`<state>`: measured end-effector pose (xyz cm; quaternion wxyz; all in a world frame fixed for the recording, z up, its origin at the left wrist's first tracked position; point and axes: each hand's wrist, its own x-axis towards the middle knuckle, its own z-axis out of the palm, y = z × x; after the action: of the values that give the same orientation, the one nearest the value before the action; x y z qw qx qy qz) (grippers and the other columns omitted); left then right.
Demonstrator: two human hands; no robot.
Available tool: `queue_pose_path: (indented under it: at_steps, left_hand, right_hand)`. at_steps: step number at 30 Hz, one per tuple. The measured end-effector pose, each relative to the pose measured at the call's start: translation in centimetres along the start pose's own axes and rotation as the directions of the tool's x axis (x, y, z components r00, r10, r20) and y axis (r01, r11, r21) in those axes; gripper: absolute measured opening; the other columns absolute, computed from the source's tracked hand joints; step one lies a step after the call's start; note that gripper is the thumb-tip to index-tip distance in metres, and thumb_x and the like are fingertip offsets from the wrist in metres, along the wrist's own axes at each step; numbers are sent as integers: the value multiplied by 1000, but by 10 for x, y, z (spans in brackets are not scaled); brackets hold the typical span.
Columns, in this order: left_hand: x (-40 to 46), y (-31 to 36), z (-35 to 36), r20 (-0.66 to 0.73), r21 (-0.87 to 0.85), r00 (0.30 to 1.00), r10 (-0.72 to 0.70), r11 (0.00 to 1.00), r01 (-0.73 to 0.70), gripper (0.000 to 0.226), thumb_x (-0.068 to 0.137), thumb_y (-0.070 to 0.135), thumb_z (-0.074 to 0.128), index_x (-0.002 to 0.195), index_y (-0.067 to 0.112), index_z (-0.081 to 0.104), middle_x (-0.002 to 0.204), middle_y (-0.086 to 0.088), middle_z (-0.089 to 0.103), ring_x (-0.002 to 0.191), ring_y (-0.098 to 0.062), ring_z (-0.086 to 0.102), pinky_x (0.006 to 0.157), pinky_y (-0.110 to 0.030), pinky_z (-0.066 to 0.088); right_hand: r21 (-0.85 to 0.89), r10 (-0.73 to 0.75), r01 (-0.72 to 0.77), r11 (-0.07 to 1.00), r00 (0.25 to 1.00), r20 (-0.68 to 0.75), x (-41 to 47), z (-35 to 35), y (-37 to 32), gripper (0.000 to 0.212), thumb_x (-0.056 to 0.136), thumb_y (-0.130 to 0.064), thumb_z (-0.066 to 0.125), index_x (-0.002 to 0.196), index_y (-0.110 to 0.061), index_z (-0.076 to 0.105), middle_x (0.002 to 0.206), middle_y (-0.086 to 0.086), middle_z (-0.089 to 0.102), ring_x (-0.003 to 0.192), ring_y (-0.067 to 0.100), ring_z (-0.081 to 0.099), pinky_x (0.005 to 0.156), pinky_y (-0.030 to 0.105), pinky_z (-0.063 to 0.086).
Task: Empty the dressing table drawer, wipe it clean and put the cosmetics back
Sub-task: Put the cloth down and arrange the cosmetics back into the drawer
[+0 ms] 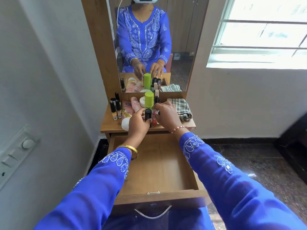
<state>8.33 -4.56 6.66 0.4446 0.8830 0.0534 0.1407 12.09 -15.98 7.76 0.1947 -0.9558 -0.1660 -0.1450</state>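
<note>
We see the drawer (157,165) pulled fully out toward us, its wooden floor bare, its near front panel and metal handle (152,213) partly hidden behind our blue sleeves. The cosmetics sit crowded on the dressing table top (109,125) just behind it. Our left hand (138,122) is closed around a small black bottle (148,115), thumb and fingers clamped on its sides, at the table's front edge. Our right hand (167,114) reaches in just beside it with fingers curled down over some small items; we cannot tell whether it grips anything, since the hand covers them and only a bit of red and pink shows beneath. Behind the hands stands a green cylinder (149,100), upright, with a white round jar (142,101) and a pink tube (135,104) next to it, both partly blocked. To the left a cluster of dark-capped little bottles (115,107) stands upright; their labels are too small to read. A white rounded object (125,124) near the left wrist is half hidden. A checked cloth (181,108) lies folded on the right side of the top. The mirror (149,47) above repeats the scene, its upper part cut off.
</note>
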Motion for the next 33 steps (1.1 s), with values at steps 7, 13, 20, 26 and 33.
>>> queue_pose_path:
  at_steps: [7,13,20,26,33]
  left_hand:
    - [4,-1,0,-47,-28,998,34,999,-35,31,82,12,66,112,6,62,110,-11,68,103,-25,61,81,-24,43]
    - [-28,-7,-12,-153,-125,987,42,990,-62,36,81,17,67,115,5,61,109,-10,66,101,-21,61,82,-23,46]
    - [-82,-43,2,-124,-235,986,-109,969,77,33,80,11,67,113,7,62,99,1,63,89,-9,58,75,-8,38]
    - [-100,-60,26,-39,-293,984,-171,944,152,30,79,3,66,109,6,62,95,-2,64,82,-11,60,68,2,41]
    - [-107,-64,30,16,-284,989,-150,947,148,31,79,2,66,109,7,62,95,-2,65,84,-13,61,80,-23,47]
  right_hand:
    - [132,1,13,991,994,-110,-13,2,3,20,82,-15,61,101,-11,66,95,6,72,100,29,51,87,37,36]
    - [352,117,-30,935,967,-228,-50,-8,-2,11,78,-10,67,89,-11,68,85,2,71,84,21,52,82,33,41]
    - [476,312,-241,846,947,-75,-119,11,13,11,78,-7,69,88,-10,68,67,-28,51,79,10,51,70,19,39]
    - [424,484,-430,797,875,-25,-116,29,50,9,76,-3,65,82,-8,67,64,-11,59,76,18,61,76,30,49]
    - [-8,368,-368,930,930,-9,-94,45,76,8,75,-13,62,81,-10,66,85,9,68,86,32,52,75,37,41]
